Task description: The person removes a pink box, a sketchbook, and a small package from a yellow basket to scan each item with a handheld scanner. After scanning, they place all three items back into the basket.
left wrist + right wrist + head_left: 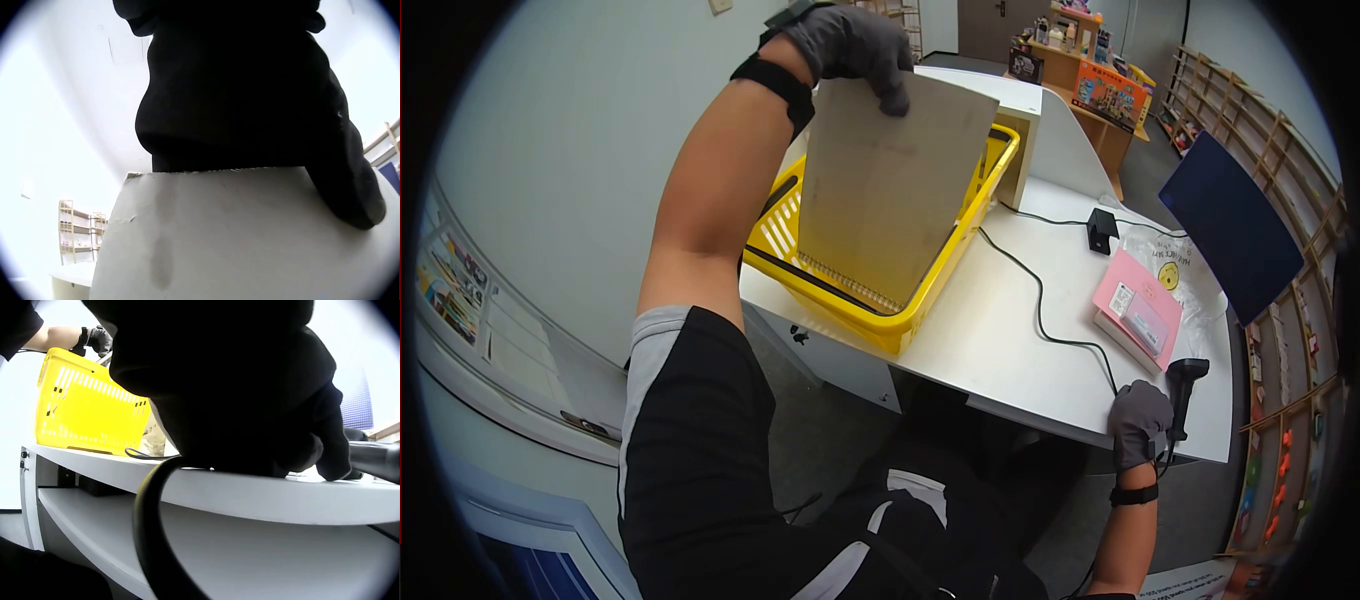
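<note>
My gloved left hand (855,50) grips the top edge of a spiral-bound sketchbook (895,170), its fingers over the grey board facing me. The sketchbook stands tilted in a yellow shopping basket (870,322), wire spiral at the bottom. In the left wrist view the dark hand (250,106) bends over the edge of the board (231,231), which has a few stains. My gloved right hand (1141,415) rests loosely curled at the table's front edge, right beside a black barcode scanner (1186,385). The scanner's grey end (378,459) shows near its fingers in the right wrist view.
A pink book (1145,310) with a label lies on clear plastic packaging (1195,270). Behind it stand a dark monitor (1235,225) and a small black box (1102,230). A black cable (1040,300) crosses the white table (1000,350). Shelves (1290,160) line the right side.
</note>
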`<state>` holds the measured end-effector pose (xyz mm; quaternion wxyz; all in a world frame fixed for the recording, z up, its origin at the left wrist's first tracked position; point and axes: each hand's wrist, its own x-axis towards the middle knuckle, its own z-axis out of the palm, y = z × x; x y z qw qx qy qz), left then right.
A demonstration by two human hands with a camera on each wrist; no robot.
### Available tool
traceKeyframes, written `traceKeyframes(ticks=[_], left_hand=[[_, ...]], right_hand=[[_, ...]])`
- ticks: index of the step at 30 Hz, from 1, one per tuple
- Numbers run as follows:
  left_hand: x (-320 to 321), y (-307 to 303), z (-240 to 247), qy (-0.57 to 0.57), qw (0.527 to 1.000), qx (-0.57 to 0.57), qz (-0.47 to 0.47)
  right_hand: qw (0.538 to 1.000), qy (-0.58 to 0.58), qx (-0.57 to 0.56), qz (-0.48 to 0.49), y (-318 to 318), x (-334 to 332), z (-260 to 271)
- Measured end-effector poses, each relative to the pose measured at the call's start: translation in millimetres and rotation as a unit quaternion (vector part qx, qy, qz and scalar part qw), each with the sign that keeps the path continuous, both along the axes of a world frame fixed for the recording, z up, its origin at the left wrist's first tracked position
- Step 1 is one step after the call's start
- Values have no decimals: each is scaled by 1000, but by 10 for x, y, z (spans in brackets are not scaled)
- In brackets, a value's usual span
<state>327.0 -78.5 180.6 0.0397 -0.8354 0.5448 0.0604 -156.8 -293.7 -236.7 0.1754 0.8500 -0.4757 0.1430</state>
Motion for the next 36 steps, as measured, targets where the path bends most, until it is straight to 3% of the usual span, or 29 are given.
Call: traceKeyframes(ticks=[2,5,10,14,17,21,22,24,25,27,30,36], left_hand=[[144,-138,-226,86,996,20,20],[333,-363,-575,124,987,102,29],[550,-656,-1218,164,979,116,38],[477,-824,-1514,53,990,130,-5],[220,-801,-1577,-149,973,133,-112],[-194,-591,-1627,-188,963,150,-123],[-264,-540,-1625,-186,963,154,-120],[-363,-448,-1631,40,961,268,-53],[-364,-433,-1723,42,962,267,-45],[-307,-418,-1968,7,970,190,-150],[-312,-497,-2220,-54,971,184,-141],[-169,-540,-2529,28,975,196,-99]], right_hand=[[1000,2,1,3,-5,-11,7],[1000,8,6,-2,35,22,69],[999,20,15,-25,54,59,110],[999,30,12,-26,64,45,124],[999,39,19,-24,121,53,171],[998,48,34,-30,126,97,224],[997,54,44,-38,119,89,222],[996,61,52,-37,124,81,235],[995,65,56,-41,135,61,240],[995,71,58,-40,137,84,248],[994,80,75,-20,113,91,263],[990,100,99,-14,114,79,357]])
